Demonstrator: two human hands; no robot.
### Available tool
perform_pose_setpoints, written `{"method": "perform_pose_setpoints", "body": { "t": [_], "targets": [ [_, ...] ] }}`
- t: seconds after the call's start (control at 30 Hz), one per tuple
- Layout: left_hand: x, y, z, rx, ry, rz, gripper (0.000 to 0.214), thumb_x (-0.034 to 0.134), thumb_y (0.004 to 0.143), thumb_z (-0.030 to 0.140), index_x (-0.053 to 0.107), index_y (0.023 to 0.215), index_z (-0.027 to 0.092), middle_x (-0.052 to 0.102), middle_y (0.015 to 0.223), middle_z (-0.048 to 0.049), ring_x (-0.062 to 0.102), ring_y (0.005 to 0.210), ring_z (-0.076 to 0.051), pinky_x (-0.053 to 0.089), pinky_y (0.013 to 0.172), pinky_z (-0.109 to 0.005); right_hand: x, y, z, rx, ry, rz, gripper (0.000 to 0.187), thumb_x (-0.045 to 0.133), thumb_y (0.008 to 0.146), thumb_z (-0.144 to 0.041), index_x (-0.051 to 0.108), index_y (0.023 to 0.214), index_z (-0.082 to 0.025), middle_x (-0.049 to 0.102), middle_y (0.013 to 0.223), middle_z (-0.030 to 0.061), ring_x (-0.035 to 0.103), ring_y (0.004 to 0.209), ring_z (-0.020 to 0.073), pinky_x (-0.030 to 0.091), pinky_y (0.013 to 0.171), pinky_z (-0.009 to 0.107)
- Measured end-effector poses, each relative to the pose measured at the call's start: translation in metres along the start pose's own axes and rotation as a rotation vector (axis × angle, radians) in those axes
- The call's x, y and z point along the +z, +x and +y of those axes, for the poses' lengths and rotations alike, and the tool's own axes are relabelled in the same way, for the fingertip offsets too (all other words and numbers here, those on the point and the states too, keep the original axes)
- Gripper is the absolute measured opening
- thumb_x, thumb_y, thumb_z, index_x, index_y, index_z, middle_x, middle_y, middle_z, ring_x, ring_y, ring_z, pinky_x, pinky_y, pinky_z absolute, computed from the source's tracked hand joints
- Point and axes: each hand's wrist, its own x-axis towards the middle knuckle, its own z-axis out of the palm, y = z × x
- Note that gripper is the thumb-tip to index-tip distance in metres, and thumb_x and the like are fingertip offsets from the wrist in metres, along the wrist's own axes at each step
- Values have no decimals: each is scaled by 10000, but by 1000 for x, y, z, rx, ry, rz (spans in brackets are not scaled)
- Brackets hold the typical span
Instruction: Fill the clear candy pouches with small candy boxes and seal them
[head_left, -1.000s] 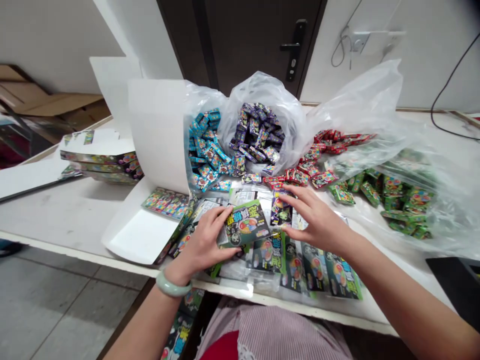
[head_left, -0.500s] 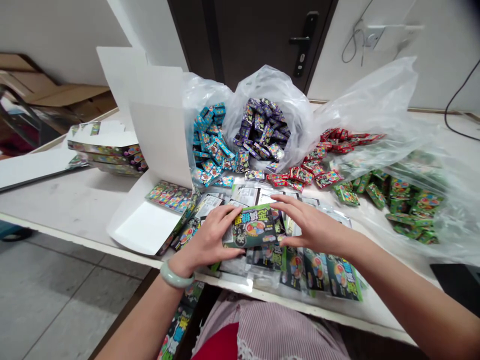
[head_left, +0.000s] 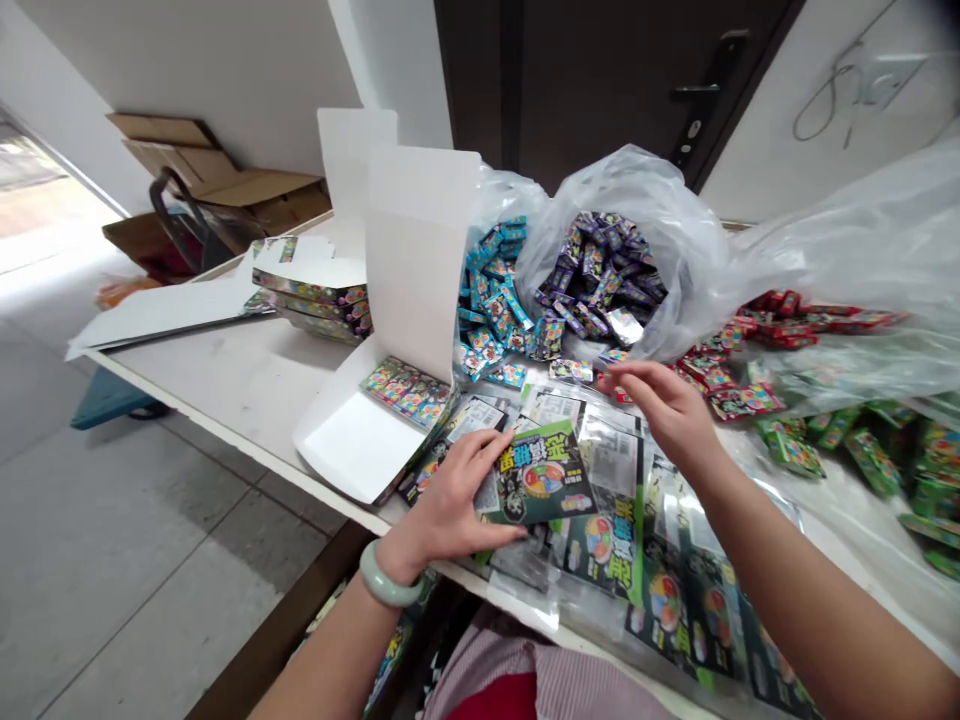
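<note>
My left hand (head_left: 446,510), with a jade bangle (head_left: 386,575) on its wrist, grips a green-and-black card packet (head_left: 541,475) by its left edge between fingers and thumb. The packet sits at 12 o'clock, on top of a spread of flat packets (head_left: 600,565). My right hand (head_left: 664,405) is open, fingers loosely curved, at 1 o'clock. It seems to touch nothing, though I can't be sure. The packet looks light, thin and fairly stiff, but its glossy face may slip, so I'd hold it by the edges. A white carton (head_left: 360,440) stands open at 11 o'clock on the table (head_left: 225,390). Beyond my hands lie blue packets (head_left: 487,290), purple packets (head_left: 600,280) in a clear plastic bag (head_left: 660,210), red packets (head_left: 780,320) and green packets (head_left: 870,460).
</note>
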Motion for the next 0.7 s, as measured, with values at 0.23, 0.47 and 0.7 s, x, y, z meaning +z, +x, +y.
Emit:
{"method": "perform_pose_setpoints", "body": {
  "t": [0.23,0.47,0.7],
  "targets": [
    [-13,-20,-6,-56,-17,24,1016,789,691,413,192,1500,264,381,1403,-144,403,1301,-347,370,1096,-537,108,106,15,58,-522,-338,208,630,848,-280,698,1000,-154,720,1066,150,644,1036,283,481,886,375],
    [-15,-23,-17,-87,-26,38,1033,793,690,401,173,1508,278,392,1397,-142,411,1296,-349,373,1095,-548,132,124,19,64,-691,-426,253,663,772,-267,687,990,-142,707,1046,175,651,989,312,477,848,380],
    [-13,-22,-20,-94,-15,50,1039,806,673,397,189,1500,274,398,1393,-136,416,1291,-344,377,1094,-529,83,113,18,-10,-638,-335,448,649,768,-268,597,1191,-129,614,1181,169,617,1032,286,479,888,359]
  ]
}}
